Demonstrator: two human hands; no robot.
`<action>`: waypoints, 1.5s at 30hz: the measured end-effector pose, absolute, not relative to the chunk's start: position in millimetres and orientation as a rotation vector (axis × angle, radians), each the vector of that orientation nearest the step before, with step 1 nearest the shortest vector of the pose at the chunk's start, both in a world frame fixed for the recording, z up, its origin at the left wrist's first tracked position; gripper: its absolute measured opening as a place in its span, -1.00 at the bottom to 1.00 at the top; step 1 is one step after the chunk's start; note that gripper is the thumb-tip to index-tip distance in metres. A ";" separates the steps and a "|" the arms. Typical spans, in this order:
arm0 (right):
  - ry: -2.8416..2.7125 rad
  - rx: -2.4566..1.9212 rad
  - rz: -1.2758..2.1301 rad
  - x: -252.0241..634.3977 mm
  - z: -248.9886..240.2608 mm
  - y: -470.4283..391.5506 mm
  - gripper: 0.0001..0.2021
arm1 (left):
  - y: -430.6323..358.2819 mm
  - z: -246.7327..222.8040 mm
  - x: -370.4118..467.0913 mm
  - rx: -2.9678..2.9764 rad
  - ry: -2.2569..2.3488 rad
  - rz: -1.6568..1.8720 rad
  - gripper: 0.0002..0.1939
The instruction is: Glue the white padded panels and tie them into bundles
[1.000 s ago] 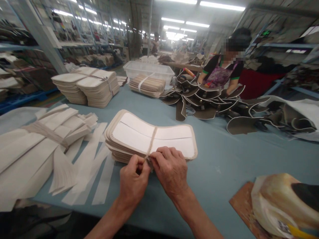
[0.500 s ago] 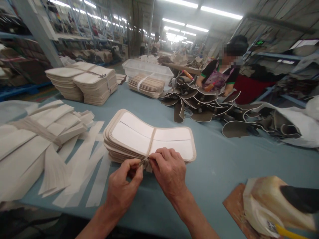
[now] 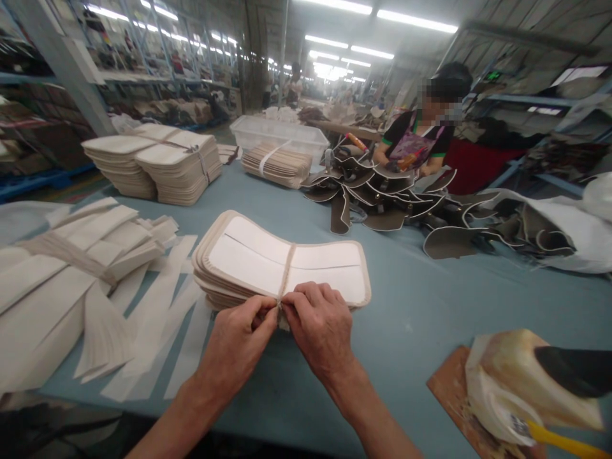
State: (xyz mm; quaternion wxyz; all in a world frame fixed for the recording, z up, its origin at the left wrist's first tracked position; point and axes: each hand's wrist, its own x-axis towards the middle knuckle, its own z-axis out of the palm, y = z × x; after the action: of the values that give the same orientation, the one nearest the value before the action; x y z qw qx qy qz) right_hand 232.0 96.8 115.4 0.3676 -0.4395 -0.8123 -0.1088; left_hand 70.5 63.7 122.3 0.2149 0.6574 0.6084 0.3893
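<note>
Stack of pale panels (image 3: 253, 252) at near centre on the table (image 3: 392, 376), encircled by a strip (image 3: 288, 271); left hand (image 3: 240, 336) and right hand (image 3: 318, 328) pinch the strip at the near edge, wrapping done, tying apparently unfinished.

Ahead of the right hand (image 3: 322, 322), the bundle (image 3: 251, 248) is white, dark-lined and beige-bordered under a tan tie (image 3: 287, 271), while the strips (image 3: 146, 325) left of the left hand (image 3: 236, 338) are cream and the counter (image 3: 411, 319) blue-green.
</note>
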 end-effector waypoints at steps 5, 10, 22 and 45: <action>-2.088 -1.137 -0.295 232.3 115.3 96.7 -0.87 | 65.2 126.9 71.8 1.865 1.710 1.048 -0.79; -2.075 -1.137 -0.294 231.7 113.8 97.1 -0.86 | 66.8 131.4 70.2 1.860 1.648 1.012 -0.76; -2.072 -1.138 -0.296 231.0 113.8 95.1 -0.87 | 67.3 126.0 76.5 1.753 1.703 1.056 -0.80; -2.243 -1.052 -0.349 224.7 123.9 97.8 -0.88 | 59.2 92.1 75.1 2.079 1.764 1.532 -0.80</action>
State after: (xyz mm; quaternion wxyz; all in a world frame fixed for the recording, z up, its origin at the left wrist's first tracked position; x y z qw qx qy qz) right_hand 224.7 97.8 123.9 0.3143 -0.3992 -0.8511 -0.1323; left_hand 75.1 59.2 92.1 0.0071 0.6648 0.5640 0.4897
